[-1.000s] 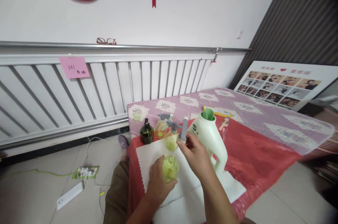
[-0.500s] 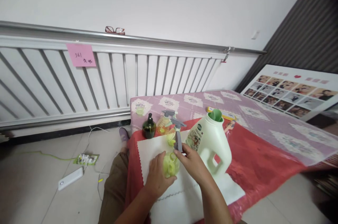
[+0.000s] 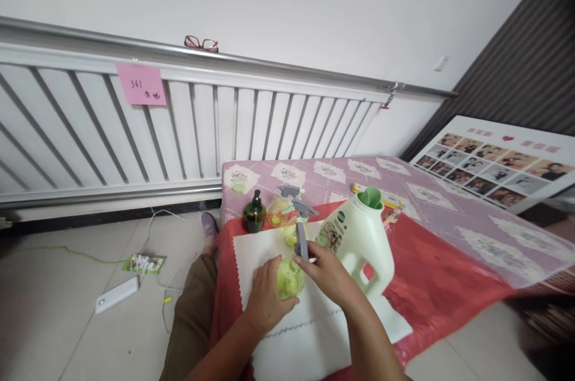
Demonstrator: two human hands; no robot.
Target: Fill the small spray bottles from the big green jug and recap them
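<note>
My left hand (image 3: 268, 294) is wrapped round a round, translucent yellow-green spray bottle (image 3: 290, 279), tilted over a white cloth (image 3: 309, 339). Fingers of my right hand (image 3: 326, 270) pinch the grey spray head (image 3: 300, 239) at the bottle's neck. Close behind stand two more spray bottles with grey triggers, one yellow (image 3: 290, 231) and one orange-tinted (image 3: 276, 213). A dark pump bottle (image 3: 254, 213) is to their left. Right of my hands rises a large pale green detergent jug (image 3: 366, 237), with a green spout in its open mouth.
A red plastic sheet (image 3: 431, 273) covers part of the purple patterned table surface (image 3: 309, 172). A yellow box (image 3: 381, 194) lies behind the jug. Against the wall runs a white radiator (image 3: 269, 129). A power strip (image 3: 144, 263) with cords and a white power bank (image 3: 117, 295) lie on the floor.
The camera view has shifted slightly. Both hands keep their hold on the spray bottle and its head, with hardly any movement relative to the table.
</note>
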